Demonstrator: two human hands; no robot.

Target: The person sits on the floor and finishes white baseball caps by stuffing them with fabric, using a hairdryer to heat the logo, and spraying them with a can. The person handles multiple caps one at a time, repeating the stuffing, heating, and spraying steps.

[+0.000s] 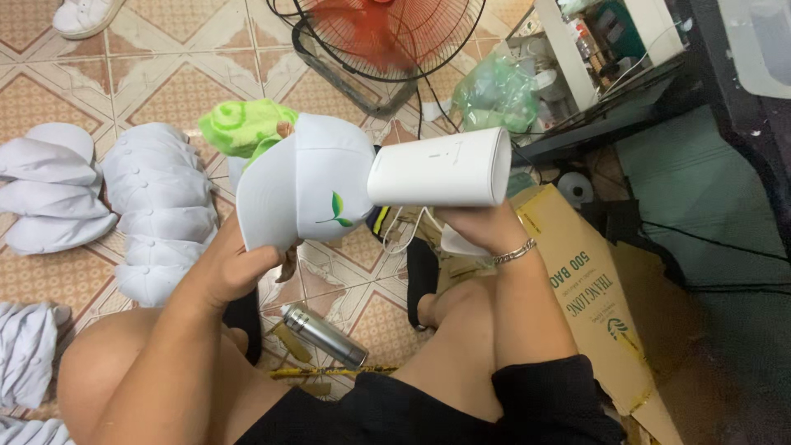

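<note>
Cap under the dryer

Left hand (235, 268) pinches white cap (309, 185) by its stiff brim, held up over the knees; crown looks soft, light. Right hand (478, 227) closed around white hair dryer (441, 167) handle, nozzle touching cap – hard, smooth, grip low

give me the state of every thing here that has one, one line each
left hand: gripping the brim of the white cap
right hand: gripping the white hair dryer
white cap: held up, mounted on a green form, leaf logo facing the camera
white hair dryer: held level, nozzle against the cap
floor fan: blades blurred, spinning
stacked white caps: nested in rows on the tiled floor
metal bottle: lying on its side
cardboard box: flattened
</note>
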